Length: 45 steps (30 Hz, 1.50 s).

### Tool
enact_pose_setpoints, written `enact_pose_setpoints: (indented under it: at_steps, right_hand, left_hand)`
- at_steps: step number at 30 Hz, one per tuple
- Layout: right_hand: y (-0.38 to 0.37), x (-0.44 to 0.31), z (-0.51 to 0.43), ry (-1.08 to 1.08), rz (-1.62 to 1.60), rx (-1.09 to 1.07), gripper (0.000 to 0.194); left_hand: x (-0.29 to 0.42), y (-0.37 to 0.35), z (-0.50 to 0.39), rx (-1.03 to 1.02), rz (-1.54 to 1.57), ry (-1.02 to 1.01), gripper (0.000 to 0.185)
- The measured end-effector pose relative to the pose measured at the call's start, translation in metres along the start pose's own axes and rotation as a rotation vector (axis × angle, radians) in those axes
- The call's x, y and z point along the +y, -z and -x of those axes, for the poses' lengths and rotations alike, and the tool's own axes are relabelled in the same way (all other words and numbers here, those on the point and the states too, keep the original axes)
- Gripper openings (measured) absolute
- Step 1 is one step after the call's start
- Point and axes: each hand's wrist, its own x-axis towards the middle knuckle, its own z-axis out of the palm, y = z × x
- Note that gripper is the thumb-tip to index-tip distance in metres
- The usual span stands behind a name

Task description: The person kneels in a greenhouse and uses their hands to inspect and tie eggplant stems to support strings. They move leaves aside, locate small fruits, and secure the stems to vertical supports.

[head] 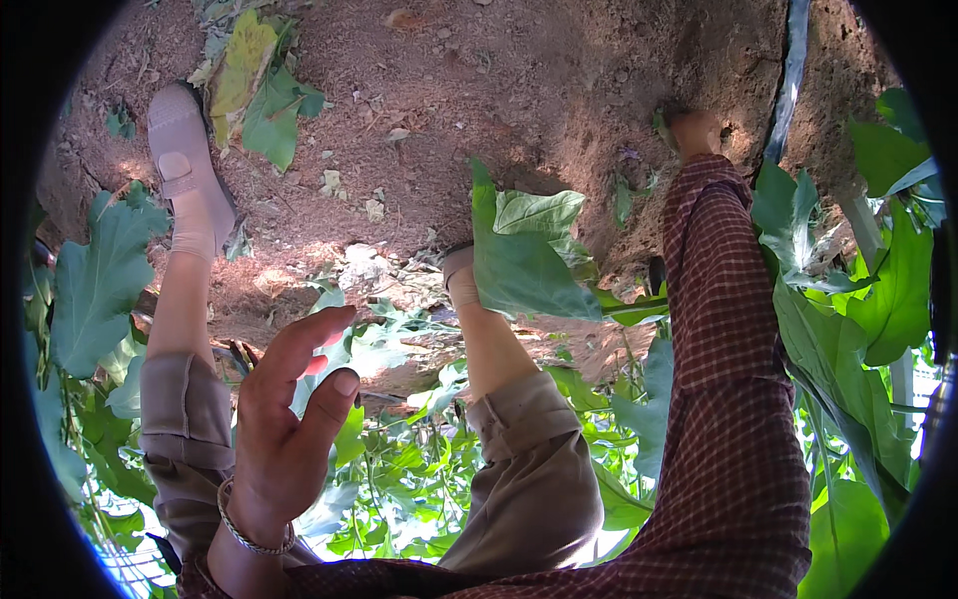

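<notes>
My left hand (288, 427) hangs in front of my left shin, thumb and curved fingers apart, with nothing visible between them. A braided bracelet (251, 528) circles its wrist. At the end of the checked sleeve (722, 299), my right hand (696, 133) reaches down to the brown soil (599, 97). Only the back of that hand and the wrist show; its fingers are hidden, so whether it grips anything is unclear. A small green leaf (661, 126) lies beside it. Left of that forearm, a broad lobed leaf (531, 262) partly covers my right foot.
A grey drip hose (789, 82) runs along the soil right of my right hand. Large-leaved plants (831, 337) crowd the right side, more leaves (101, 281) the left. Cut green and yellowing leaves (254, 90) lie by my left shoe (179, 142). Dry leaf litter (367, 269) covers the ground between my feet.
</notes>
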Motion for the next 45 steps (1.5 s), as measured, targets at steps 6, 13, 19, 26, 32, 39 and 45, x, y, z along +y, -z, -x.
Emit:
enact_pose_setpoints:
  at_steps: [6,13,19,26,32,39,45]
  right_hand:
    - [0.003,0.002,0.009,-0.134,-0.243,-0.03,0.035]
    - [0.027,-0.002,0.02,-0.487,-0.378,-0.094,0.032]
    - [0.06,0.045,0.058,-0.681,-1.127,0.016,0.031]
    - [0.083,-0.003,0.048,-0.351,-1.045,0.023,0.034]
    - [0.103,-0.022,0.058,-0.201,-0.715,0.0,0.028]
    - [0.084,-0.041,0.06,-0.177,-0.471,0.253,0.027]
    - [0.079,-0.028,0.055,-0.152,-0.603,0.258,0.022]
  left_hand:
    - [0.0,-0.001,-0.003,-0.006,0.023,0.006,0.038]
    - [-0.001,0.004,-0.004,0.002,0.057,-0.034,0.039]
    - [-0.002,0.003,-0.003,-0.038,0.157,-0.021,0.039]
    - [0.0,0.004,-0.006,-0.034,0.19,-0.022,0.037]
    - [0.002,0.006,-0.005,-0.065,0.168,0.013,0.038]
    - [0.007,0.006,-0.006,-0.099,0.139,0.039,0.039]
    - [0.012,0.008,-0.005,-0.114,0.134,0.083,0.041]
